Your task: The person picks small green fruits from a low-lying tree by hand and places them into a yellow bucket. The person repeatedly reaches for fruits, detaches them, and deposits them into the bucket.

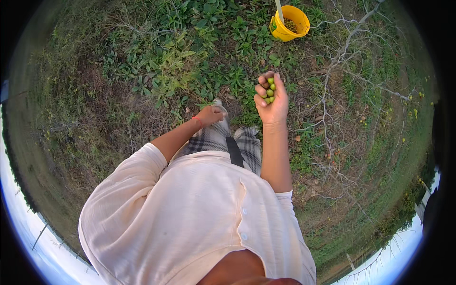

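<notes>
Several small round green fruits (270, 92) lie cupped in my right hand (276, 103), palm up with the fingers curled around them. My left hand (211, 115), with a red band at the wrist, hangs just over my checked trouser leg. Its fingers are bent, and whether anything is between them is hidden. Beyond my right hand a yellow bucket (278, 34) stands on the ground, part filled with small fruits (290, 25). A pale handle (279, 10) sticks up at its left side.
A bare, thorny-looking grey branch (329, 67) spreads over the ground on the right, its twigs reaching the bucket. Low leafy weeds (206, 21) grow ahead and to the left. Small yellow and orange fruits (415, 113) are scattered at the right among grass.
</notes>
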The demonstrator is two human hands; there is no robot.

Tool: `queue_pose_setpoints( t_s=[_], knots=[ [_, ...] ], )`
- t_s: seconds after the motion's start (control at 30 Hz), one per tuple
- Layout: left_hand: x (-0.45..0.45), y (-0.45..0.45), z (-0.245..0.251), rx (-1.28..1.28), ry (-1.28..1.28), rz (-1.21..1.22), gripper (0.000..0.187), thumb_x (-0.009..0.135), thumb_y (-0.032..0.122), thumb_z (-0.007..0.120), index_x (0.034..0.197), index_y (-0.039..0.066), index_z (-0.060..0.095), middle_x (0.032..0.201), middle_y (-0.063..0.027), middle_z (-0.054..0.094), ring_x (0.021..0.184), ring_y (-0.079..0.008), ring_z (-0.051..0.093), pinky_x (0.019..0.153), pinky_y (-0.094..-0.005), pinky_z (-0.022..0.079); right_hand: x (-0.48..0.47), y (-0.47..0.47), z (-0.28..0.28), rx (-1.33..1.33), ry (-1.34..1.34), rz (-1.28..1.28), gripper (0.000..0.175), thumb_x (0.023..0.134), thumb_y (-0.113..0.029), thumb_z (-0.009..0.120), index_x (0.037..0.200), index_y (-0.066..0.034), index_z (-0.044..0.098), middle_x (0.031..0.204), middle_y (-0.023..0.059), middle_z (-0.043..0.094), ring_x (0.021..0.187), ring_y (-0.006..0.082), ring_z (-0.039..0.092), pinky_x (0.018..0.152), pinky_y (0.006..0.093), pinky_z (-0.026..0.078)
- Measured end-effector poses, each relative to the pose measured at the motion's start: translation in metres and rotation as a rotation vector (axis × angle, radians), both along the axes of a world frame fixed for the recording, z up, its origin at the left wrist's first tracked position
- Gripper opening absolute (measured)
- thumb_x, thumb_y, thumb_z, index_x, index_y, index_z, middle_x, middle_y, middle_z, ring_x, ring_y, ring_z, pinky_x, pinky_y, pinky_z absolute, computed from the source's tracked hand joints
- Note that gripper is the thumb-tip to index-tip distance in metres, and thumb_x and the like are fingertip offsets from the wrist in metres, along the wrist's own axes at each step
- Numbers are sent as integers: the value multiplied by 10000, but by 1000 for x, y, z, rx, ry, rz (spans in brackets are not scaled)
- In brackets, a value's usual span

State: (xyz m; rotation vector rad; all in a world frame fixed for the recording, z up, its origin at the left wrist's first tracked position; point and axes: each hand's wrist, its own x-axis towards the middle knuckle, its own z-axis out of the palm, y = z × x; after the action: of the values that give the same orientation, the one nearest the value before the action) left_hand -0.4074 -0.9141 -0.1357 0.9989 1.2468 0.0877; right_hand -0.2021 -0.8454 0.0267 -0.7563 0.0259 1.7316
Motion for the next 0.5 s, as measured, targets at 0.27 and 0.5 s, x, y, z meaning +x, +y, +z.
queue_pose_setpoints(
  t_s=[0.27,0.5],
  knots=[
    [-45,-15,-4,-182,-61,194,320,871,285,550,1045,29,631,889,-43,646,805,-95,586,727,-229,465,-46,61,-145,-350,-121,138,192,916,-268,491,900,-80,528,725,14,505,501,74,433,356,192,309],
    [-39,-40,-37,-309,-82,416,296,869,271,569,1043,40,633,885,-33,643,830,-101,585,743,-242,458,1,139,-274,-402,-144,27,174,933,-244,458,978,-86,512,804,28,536,590,86,516,386,202,388]
  ],
)
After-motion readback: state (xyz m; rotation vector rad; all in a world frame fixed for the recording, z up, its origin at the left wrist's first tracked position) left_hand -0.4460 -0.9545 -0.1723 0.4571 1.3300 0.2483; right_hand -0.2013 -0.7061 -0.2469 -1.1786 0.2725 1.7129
